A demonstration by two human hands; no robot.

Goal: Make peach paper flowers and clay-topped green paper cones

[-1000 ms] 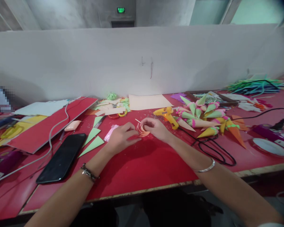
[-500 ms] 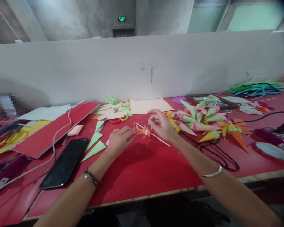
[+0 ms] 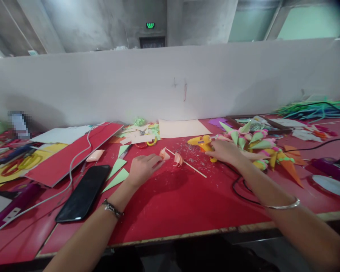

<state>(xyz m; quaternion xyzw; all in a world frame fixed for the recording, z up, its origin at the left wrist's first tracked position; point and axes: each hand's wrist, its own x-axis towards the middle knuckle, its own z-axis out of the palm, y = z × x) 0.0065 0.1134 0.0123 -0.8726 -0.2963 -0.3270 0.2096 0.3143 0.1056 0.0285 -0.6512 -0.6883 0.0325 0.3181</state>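
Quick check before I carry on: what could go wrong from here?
The black cord loops close by the right forearm, which might snag it and drag things along.
Cones crowd the right hand at the glue gun, so an outward swing could knock some aside.
The stick lies loose by the curled paper near the left hand; a nudge could shift it.

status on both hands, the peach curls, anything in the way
Right hand on yellow glue gun. Left hand at peach curls, grip unclear. Black cord under right forearm.
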